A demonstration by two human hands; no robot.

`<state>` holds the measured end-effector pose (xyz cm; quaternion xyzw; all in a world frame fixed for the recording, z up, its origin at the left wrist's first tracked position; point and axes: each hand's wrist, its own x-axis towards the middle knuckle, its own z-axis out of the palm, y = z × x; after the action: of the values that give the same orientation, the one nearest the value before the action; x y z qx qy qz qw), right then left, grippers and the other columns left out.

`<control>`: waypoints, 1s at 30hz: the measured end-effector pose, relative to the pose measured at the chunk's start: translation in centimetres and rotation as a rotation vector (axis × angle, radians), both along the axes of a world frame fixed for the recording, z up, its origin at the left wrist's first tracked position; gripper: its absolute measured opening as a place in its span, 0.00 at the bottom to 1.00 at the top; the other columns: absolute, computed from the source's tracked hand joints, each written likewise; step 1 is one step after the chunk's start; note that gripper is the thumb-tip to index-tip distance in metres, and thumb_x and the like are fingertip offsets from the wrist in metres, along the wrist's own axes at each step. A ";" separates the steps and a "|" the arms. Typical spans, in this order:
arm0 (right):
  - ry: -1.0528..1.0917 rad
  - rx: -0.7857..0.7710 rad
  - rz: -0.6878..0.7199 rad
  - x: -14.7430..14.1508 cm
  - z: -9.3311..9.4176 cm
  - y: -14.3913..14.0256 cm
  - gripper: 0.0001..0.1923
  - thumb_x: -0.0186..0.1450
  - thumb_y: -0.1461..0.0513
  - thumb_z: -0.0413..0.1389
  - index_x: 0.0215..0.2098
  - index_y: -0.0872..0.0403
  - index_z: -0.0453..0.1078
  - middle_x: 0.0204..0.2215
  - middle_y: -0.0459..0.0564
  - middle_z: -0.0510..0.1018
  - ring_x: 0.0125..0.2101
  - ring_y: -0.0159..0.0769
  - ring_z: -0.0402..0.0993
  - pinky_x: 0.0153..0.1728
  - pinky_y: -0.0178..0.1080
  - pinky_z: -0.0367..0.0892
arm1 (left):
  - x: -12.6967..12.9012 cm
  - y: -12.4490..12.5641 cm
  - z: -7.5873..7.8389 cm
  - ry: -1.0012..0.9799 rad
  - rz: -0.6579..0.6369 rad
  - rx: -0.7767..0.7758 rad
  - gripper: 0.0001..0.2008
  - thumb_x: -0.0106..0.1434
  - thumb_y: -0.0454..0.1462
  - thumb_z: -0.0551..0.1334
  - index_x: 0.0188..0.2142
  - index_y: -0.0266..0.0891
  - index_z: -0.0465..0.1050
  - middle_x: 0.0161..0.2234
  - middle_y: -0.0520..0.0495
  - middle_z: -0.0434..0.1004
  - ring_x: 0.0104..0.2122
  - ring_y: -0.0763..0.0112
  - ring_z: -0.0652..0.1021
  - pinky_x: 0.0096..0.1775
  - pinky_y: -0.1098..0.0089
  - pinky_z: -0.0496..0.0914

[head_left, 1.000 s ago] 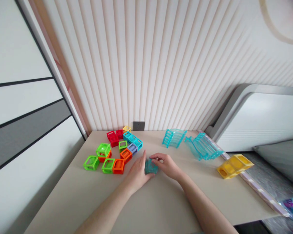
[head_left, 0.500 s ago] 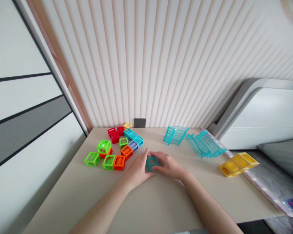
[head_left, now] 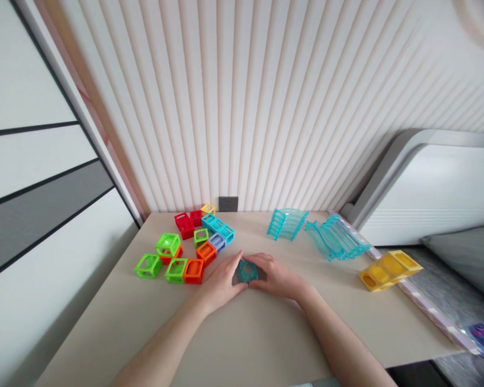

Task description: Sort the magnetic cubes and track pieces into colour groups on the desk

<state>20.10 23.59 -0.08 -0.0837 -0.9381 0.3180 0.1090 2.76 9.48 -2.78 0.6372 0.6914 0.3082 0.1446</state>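
Both hands, left hand [head_left: 220,283] and right hand [head_left: 277,278], pinched a small teal plastic piece [head_left: 247,271]; uneven squeezing could have popped it loose.

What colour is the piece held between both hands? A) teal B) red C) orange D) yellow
A: the left hand and right hand close from either side on a small teal translucent piece at the middle of the table; the yellow block lies apart near the right edge.
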 end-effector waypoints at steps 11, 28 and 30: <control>-0.010 -0.018 -0.020 0.2 0.6 -0.2 0.40 0.61 0.55 0.65 0.68 0.48 0.57 0.62 0.57 0.68 0.61 0.47 0.64 0.62 0.47 0.59 | -0.1 0.1 -1.0 0.086 0.013 0.074 0.38 0.60 0.37 0.65 0.67 0.43 0.53 0.59 0.39 0.71 0.58 0.53 0.73 0.57 0.54 0.70; 0.014 0.020 0.017 0.3 0.7 -0.1 0.36 0.63 0.53 0.64 0.66 0.46 0.60 0.57 0.54 0.73 0.57 0.44 0.69 0.59 0.43 0.61 | -0.3 0.3 -2.2 0.087 0.010 0.111 0.38 0.62 0.37 0.63 0.69 0.43 0.50 0.59 0.39 0.72 0.59 0.55 0.73 0.58 0.54 0.70; 0.013 0.026 0.013 0.2 0.7 -0.1 0.36 0.63 0.53 0.64 0.66 0.47 0.60 0.56 0.55 0.74 0.56 0.44 0.70 0.58 0.43 0.62 | -0.3 0.3 -2.4 0.096 0.017 0.112 0.38 0.62 0.38 0.63 0.69 0.43 0.50 0.59 0.39 0.72 0.58 0.55 0.73 0.57 0.55 0.70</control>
<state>20.35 23.53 0.65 -0.0743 -0.9420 0.3068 0.1142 2.46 9.81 -5.15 0.6526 0.6845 0.3168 0.0728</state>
